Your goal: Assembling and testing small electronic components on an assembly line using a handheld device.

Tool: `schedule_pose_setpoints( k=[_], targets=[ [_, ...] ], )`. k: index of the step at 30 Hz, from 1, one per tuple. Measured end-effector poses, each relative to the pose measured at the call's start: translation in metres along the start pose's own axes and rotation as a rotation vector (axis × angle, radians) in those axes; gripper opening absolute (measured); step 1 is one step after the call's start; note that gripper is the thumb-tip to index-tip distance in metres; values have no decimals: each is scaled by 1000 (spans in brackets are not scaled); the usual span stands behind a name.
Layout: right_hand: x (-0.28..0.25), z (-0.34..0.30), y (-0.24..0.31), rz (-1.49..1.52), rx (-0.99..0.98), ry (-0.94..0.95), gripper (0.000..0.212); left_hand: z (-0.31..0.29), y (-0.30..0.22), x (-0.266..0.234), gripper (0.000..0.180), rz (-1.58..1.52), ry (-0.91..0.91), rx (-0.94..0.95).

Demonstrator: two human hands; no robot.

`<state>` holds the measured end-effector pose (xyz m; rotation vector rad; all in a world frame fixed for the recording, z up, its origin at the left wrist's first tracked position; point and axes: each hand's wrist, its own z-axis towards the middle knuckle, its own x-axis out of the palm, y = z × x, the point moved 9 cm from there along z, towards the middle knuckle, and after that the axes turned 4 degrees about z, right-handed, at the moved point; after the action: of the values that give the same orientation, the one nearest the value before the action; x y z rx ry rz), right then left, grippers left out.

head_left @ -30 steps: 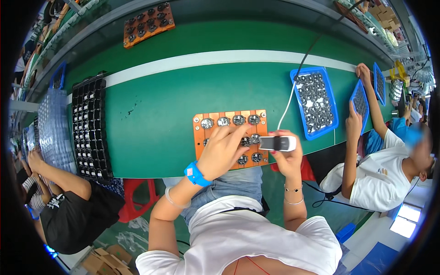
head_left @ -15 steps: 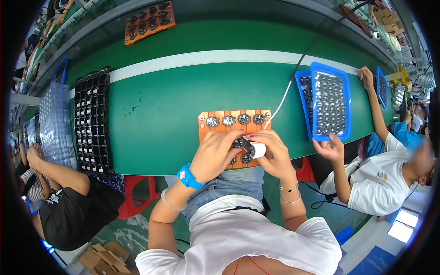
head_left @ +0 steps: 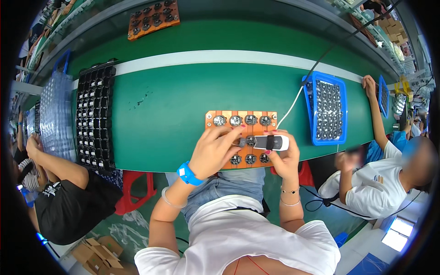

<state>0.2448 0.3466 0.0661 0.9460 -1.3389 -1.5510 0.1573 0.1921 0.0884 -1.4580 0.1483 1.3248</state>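
In front of me an orange fixture board point(head_left: 210, 118) lies on the green table, with several small round dark circuit parts seated in rows. Over its right half, my right hand point(head_left: 288, 158) holds a slim white-and-grey handheld device point(head_left: 277, 143) with a black band round it; the device lies level, its grey end pointing left. The fingers of my left hand point(head_left: 211, 151) are pinched round a small dark part point(head_left: 242, 142) above the middle row. Those fingers hide some of the board's left side.
At the right, stacked blue trays point(head_left: 343, 110) hold many small round parts. A black compartment tray point(head_left: 111, 119) and clear plastic trays point(head_left: 57, 114) stand left. Another orange board point(head_left: 133, 34) lies at the back. A cable point(head_left: 293, 103) hangs down beside my board. Co-workers sit on both sides.
The device in my right hand has swung level and moved right, away from my left fingers. At the right, the upper blue tray has settled onto the lower one and the co-worker's hand has drawn back.
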Motion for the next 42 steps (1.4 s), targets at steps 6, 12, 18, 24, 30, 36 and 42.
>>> schedule_pose_setpoints(
  k=[6,12,18,24,30,36,42],
  targets=[
    [15,16,9,-140,-98,125,43,-18,30,-6,51,119,36,-117],
    [45,25,15,-250,-134,228,42,-15,25,-7,45,42,-7,-63],
    [63,26,10,-271,-153,320,43,-15,23,-9,37,-76,-69,-89],
    [60,27,3,-267,-112,283,42,-8,14,-18,39,-80,-130,-16],
    [52,28,4,-251,-139,239,41,-4,7,-19,45,-90,-121,19],
    [39,17,-15,-32,26,101,42,-15,34,-6,46,-134,-39,-78],
    [35,13,3,-87,-95,232,44,-26,28,-16,46,45,8,-74]
  ],
)
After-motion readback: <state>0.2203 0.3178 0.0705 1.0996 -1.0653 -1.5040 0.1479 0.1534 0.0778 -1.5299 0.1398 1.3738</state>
